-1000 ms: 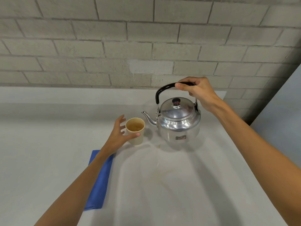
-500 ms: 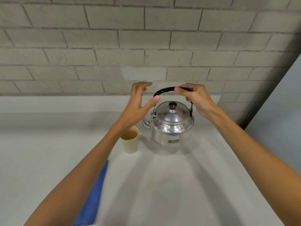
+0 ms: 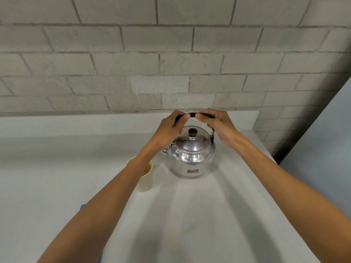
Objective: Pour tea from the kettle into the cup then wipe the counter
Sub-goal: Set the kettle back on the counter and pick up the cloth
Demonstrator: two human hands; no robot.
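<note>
Since a second ago the left hand (image 3: pixel 169 128) has left the cup and joined the right hand (image 3: pixel 218 126) on the kettle's black handle (image 3: pixel 192 115). Head view: both hands wrap the handle arch from either side, fingers curled closed over it, thumbs tucked beneath and nearly meeting at the top, a short stretch of black bar showing between them. Steel kettle (image 3: pixel 191 156) stands upright on the counter (image 3: pixel 209 215), toward the back right corner, close to the raised rear ledge below the brick wall (image 3: pixel 171 54). Lid on, dark knob (image 3: pixel 192 132) on top; spout points left, mostly hidden behind the left wrist. Paper cup (image 3: pixel 146 179) stands upright just left of and nearer than the kettle, apart from it, partly covered by the left forearm; a sliver of brownish tea shows inside the rim. Blue cloth (image 3: pixel 83 206) lies on the counter nearer the front edge, left of centre, only small bits visible beside the left forearm. Faint streaks mark the counter in front of the kettle.
</note>
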